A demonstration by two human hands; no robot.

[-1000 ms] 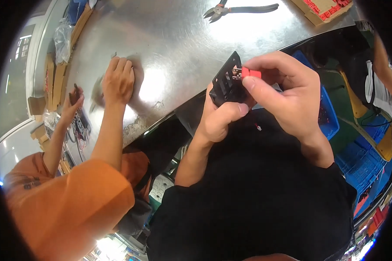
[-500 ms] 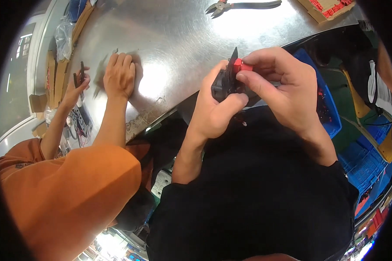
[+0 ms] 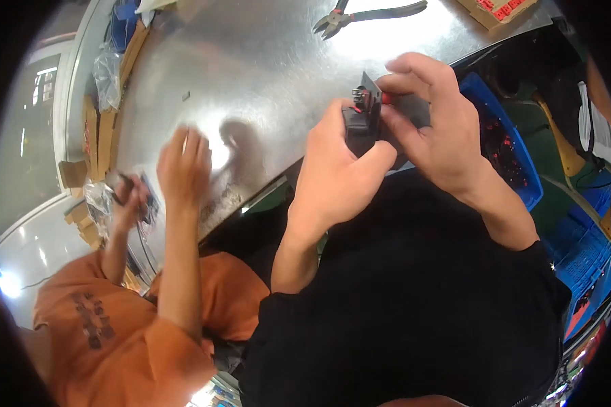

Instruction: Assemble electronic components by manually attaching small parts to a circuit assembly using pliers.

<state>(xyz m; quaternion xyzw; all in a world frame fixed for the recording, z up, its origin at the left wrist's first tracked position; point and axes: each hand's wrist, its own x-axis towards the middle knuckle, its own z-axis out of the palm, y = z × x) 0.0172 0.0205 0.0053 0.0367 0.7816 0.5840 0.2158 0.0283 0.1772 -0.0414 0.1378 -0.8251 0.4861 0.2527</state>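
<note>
My left hand (image 3: 339, 169) is wrapped around a black plastic part (image 3: 361, 123) with a flat plate on its right side, held above the table's front edge. Metal terminals (image 3: 358, 95) stick out at the part's upper left. With thumb and fingertips my right hand (image 3: 445, 129) pinches a small red piece (image 3: 386, 99) against the plate's right face. Fingers cover most of this red piece, so how far it sits in the plate cannot be seen.
Pliers-like cutters (image 3: 370, 16) lie on the metal table (image 3: 271, 74), near a cardboard box (image 3: 490, 19) of red parts. A blue bin (image 3: 533, 186) with small red and black parts stands at right. At left are a co-worker's blurred hands (image 3: 183, 166), one holding a dark thing.
The black part has turned in my left hand, bringing its metal terminals into view. Less of the red piece shows now. The co-worker's nearer hand has drawn back toward the body.
</note>
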